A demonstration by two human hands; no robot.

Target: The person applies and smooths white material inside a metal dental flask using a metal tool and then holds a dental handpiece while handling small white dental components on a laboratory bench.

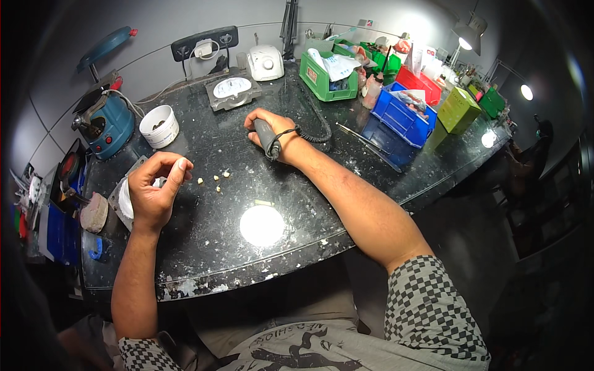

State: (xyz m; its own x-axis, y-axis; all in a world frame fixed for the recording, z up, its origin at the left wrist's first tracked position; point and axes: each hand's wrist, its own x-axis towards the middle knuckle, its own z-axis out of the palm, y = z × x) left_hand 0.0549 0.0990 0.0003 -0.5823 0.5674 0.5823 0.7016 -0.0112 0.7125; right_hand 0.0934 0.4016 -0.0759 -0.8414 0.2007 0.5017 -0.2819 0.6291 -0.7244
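Note:
My right hand (pixel 291 143) is wrapped round a dark grey rotary handpiece (pixel 265 135) over the middle of the bench, its coiled black cord (pixel 322 137) trailing off to the right. Thumb and fingertips meet in a pinch on my left hand (pixel 152 196), at the left side; whatever may be between them is hidden. Beside that hand lie several small cream, tooth-like pieces (pixel 217 178) on the black worktop (pixel 204 247). Partly behind the left hand, a white round item (pixel 125 199) rests on a grey plate.
A white tub (pixel 159 127) and a teal machine (pixel 106 127) stand at the left. Farther back are a white control box (pixel 266 62) and a metal-framed white dish (pixel 232 89). Green (pixel 329 81) and blue bins (pixel 402 120) line the right, with thin metal tools (pixel 371 146) nearby.

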